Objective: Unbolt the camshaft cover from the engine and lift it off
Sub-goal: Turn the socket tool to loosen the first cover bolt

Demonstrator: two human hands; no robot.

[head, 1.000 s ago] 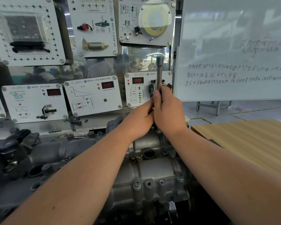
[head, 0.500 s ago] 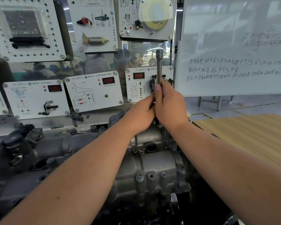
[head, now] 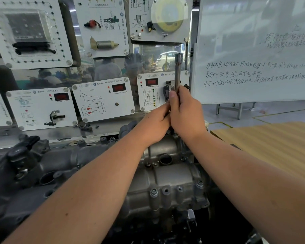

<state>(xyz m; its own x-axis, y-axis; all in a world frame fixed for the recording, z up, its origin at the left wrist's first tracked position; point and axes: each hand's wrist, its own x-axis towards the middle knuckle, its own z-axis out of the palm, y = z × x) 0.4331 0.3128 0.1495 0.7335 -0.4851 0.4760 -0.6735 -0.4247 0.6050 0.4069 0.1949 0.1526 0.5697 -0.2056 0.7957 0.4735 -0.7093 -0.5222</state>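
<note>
Both hands, R (head: 185, 115) & L (head: 157, 124), clasp upright wrench (head: 177, 71) over cover (head: 167, 175) far end, prob. for leverage on bolt.

A metal surface (head: 99, 132) ran along the foot of the training panels, grey and scuffed. A few small dark loose parts (head: 84, 127) lay on it near the middle panel's lower edge; what they were could not be told. The engine (head: 174, 180) sat in front of and below this ledge; its own support was hidden. To the right stood a wooden surface (head: 271, 147), pale striped grain, with nothing visible on the part in view. Behind it was grey floor (head: 280, 113) with yellow line markings, and the metal legs of the whiteboard stand (head: 239, 110) stood on that floor.
</note>
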